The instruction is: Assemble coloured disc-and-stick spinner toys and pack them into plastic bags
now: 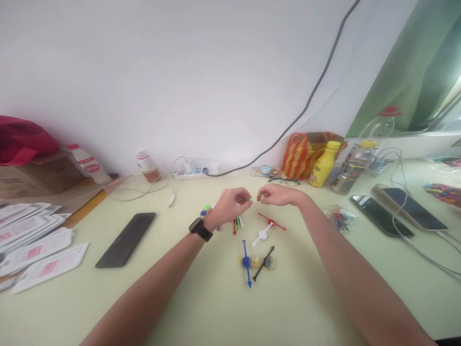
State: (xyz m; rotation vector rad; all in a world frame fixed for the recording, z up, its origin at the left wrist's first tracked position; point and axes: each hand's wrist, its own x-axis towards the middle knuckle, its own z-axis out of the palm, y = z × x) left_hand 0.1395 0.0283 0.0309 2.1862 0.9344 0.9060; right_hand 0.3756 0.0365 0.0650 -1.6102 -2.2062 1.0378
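Note:
My left hand (235, 203), with a black watch (200, 229) on its wrist, pinches a small green plastic piece (249, 199) above the table. Just right of it, my right hand (276, 195) has its fingertips pressed together; what they hold is too small to make out. Beneath the hands lie a red arrow spinner (271, 222) and a white arrow spinner (262, 235). Closer to me are a blue arrow spinner (246, 262) and a black arrow spinner (267, 261), with a yellow piece (255, 262) between them. Loose coloured arrows (236, 225) are partly hidden by my left hand.
A black phone (126, 240) and white packets (43, 259) lie to the left. Behind stand a drink bottle (147, 166), a power strip (196, 173), glasses (284, 180) and a yellow bottle (324, 164). At right are a plastic bag (340, 218), another phone (382, 215) and cables.

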